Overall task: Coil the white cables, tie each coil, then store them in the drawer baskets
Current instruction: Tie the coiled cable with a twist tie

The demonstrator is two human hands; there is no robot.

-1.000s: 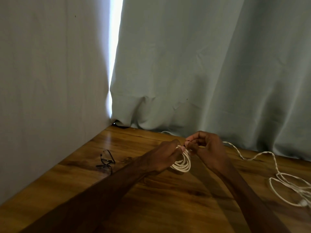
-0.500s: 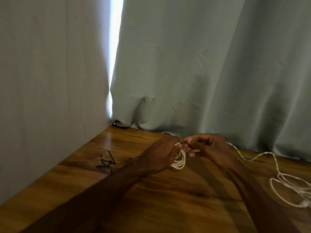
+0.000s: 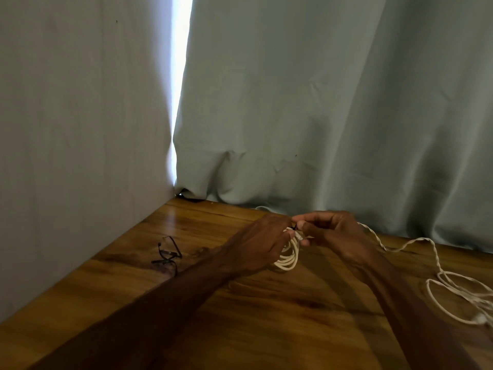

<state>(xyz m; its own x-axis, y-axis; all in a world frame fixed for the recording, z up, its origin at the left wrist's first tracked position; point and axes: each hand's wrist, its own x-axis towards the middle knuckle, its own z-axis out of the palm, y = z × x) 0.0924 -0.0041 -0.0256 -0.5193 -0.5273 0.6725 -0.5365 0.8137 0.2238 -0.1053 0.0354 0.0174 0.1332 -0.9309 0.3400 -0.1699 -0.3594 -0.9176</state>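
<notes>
Left grip [image 3: 256,244]: curled round white coil [image 3: 289,259], fingertips hidden.
Right grip [image 3: 330,232]: pinches dark tie [image 3: 294,227], barely visible.
Loose cable [image 3: 427,288]: runs off right edge.

Left grip [image 3: 256,244] holds white cable coil [image 3: 289,259]; loops hang below the grip. Right grip [image 3: 336,231] pinches small black tie [image 3: 294,227] at coil top. Loose white cable [image 3: 453,289] lies on surface [image 3: 266,316] right of grip; black wire ties [image 3: 168,255] left, well apart.
</notes>
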